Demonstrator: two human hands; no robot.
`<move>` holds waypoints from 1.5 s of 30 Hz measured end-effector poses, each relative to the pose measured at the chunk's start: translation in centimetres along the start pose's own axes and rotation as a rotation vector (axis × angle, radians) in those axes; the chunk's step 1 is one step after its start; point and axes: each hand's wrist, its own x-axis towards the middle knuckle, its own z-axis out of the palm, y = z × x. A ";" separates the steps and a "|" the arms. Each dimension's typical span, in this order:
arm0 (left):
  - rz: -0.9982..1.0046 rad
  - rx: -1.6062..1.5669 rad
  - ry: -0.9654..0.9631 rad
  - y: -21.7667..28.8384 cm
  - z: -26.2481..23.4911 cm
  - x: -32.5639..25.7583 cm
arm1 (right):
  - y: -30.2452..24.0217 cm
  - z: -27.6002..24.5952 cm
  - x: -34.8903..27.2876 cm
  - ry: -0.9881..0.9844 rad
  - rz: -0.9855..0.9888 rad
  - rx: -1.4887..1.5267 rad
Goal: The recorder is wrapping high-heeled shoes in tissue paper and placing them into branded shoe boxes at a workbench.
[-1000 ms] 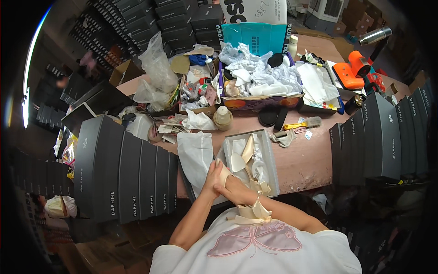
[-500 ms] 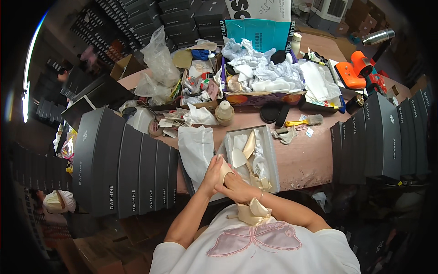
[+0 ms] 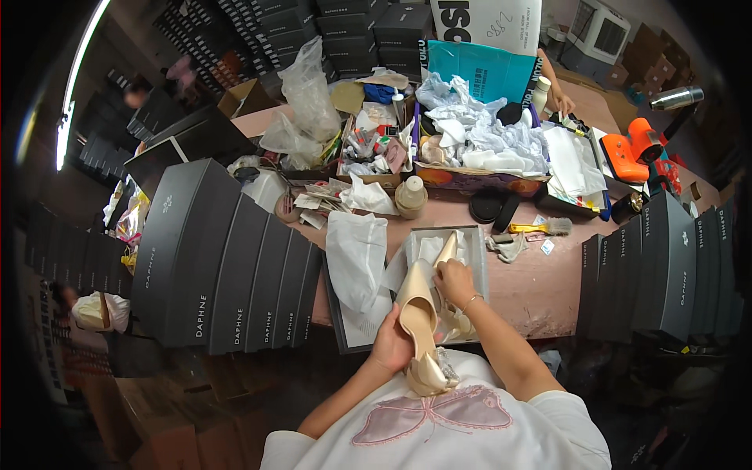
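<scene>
A cream pointed-toe shoe (image 3: 420,315) with a gathered bow and sparkling trim at its heel end lies in my left hand (image 3: 390,345), toe away from me. My left fingers wrap round its side. Over the open grey shoe box (image 3: 475,244) is my right hand (image 3: 456,283), its fingers bent together close to the held shoe's toe. What they pinch, if anything, is hidden. A second cream shoe (image 3: 448,247) rests in the box among white paper, partly behind that hand. White tissue (image 3: 356,262) lies over the box lid (image 3: 335,313) on the left.
Stacks of dark shoe boxes (image 3: 176,266) flank the table on the left and right (image 3: 666,270). Farther back stand a bottle (image 3: 410,199), a yellow brush (image 3: 540,227), a carton of crumpled paper (image 3: 489,133) and an orange device (image 3: 630,153). Another person's hand (image 3: 560,102) shows at the back.
My right hand has left the shoe and moved forward over the box. My left hand now holds the shoe alone, turned sole down with its opening showing. The view has shifted slightly.
</scene>
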 end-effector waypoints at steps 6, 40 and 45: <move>0.136 0.031 0.210 -0.1 -2.4 1.2 | 0.9 -4.7 -2.6 0.045 0.159 0.432; 0.131 0.164 0.366 -0.9 -5.0 2.2 | -4.5 -5.5 -7.2 -0.178 -0.121 0.408; 0.064 0.143 0.221 -0.6 -2.2 2.1 | -7.5 -4.5 -6.1 -0.286 -0.251 0.561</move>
